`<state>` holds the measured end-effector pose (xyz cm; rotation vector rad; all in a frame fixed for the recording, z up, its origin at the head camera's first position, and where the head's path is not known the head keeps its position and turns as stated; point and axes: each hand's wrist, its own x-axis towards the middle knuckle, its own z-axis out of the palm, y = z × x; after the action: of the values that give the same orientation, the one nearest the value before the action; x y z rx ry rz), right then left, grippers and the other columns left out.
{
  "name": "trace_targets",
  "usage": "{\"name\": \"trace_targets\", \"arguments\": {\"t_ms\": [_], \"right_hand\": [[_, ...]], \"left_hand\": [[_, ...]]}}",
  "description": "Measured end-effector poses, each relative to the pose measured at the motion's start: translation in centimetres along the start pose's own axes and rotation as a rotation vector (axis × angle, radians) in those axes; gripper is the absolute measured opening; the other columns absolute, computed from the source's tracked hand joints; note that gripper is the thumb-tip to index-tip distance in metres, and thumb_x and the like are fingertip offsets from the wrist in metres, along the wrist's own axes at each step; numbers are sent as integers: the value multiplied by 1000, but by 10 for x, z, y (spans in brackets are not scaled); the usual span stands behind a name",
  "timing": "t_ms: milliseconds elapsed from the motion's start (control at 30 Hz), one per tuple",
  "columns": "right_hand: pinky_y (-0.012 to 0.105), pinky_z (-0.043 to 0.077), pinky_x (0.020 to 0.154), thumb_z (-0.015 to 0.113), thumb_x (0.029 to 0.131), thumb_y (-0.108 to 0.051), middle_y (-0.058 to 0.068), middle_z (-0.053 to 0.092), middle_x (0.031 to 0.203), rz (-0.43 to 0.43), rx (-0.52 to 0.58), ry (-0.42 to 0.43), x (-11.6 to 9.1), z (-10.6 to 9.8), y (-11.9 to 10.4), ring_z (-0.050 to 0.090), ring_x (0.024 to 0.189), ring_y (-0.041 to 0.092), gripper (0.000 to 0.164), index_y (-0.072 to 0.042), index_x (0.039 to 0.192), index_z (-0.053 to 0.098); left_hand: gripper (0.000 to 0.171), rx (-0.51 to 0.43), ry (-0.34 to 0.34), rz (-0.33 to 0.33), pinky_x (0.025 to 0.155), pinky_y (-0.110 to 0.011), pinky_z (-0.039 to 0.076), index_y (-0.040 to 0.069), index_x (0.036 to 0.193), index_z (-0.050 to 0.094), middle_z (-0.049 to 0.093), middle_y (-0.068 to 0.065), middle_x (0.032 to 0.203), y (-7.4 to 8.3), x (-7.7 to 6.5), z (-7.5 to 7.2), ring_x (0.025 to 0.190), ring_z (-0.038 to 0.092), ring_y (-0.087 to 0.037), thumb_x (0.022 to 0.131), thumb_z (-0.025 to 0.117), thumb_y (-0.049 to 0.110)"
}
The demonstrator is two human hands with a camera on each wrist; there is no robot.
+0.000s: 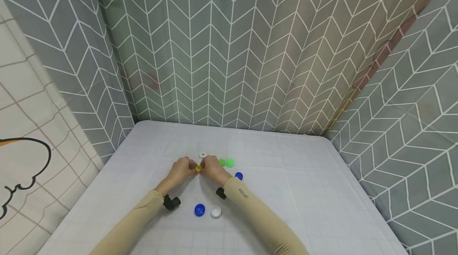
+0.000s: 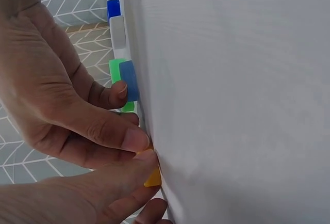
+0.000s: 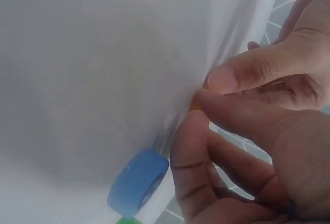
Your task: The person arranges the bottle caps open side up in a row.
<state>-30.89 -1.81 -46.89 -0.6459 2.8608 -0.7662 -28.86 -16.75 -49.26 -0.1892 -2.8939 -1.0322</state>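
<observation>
L hand (image 1: 180,170) & R hand (image 1: 214,169) both pinch yel. cap (image 1: 198,168), nr white disc (image 1: 203,154).

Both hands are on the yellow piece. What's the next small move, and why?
I'd probably ease the right hand off the yellow piece while the left hand steadies it. Both hands crowd it from opposite sides, and in the left wrist view it sits close to the white tabletop, so one hand is likely enough.

On the white table (image 1: 304,207) lie two blue caps (image 1: 199,210), two white caps (image 1: 216,212) and two green caps (image 1: 230,163).
</observation>
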Motion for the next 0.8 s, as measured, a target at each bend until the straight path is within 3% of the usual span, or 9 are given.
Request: {"name": "trace_targets", "arguments": {"t_ms": [400, 600, 700, 800], "right_hand": [[26, 55, 77, 71, 84, -6, 13, 72, 99, -31, 27, 7, -3, -2, 1, 67, 91, 21, 18, 1, 101, 72], [22, 53, 71, 71, 84, -4, 12, 71, 96, -65, 38, 9, -7, -9, 1, 64, 83, 16, 18, 1, 102, 71], [20, 52, 69, 70, 85, -6, 12, 71, 97, -69, 44, 1, -11, -13, 2, 63, 81, 13, 19, 0, 103, 71], [19, 52, 67, 71, 85, -7, 11, 72, 95, -84, 55, 2, -17, -20, 3, 63, 79, 12, 18, 0, 102, 72]], "left_hand": [[21, -70, -6, 27, 76, -38, 52, -2, 96, 73, 72, -10, 89, 4, -1, -4, 84, 65, -21, 77, 77, 6], [21, -131, -39, 2, 65, -29, 53, -4, 99, 72, 73, -11, 86, 10, -3, -8, 77, 66, -17, 79, 74, 2], [22, -153, -55, -10, 67, -30, 55, -4, 100, 71, 74, -13, 89, 14, -4, -10, 80, 69, -20, 79, 74, 3], [23, -167, -53, 18, 70, -32, 56, -4, 100, 71, 74, -15, 92, 16, -4, -10, 82, 71, -22, 79, 75, 4]]}}
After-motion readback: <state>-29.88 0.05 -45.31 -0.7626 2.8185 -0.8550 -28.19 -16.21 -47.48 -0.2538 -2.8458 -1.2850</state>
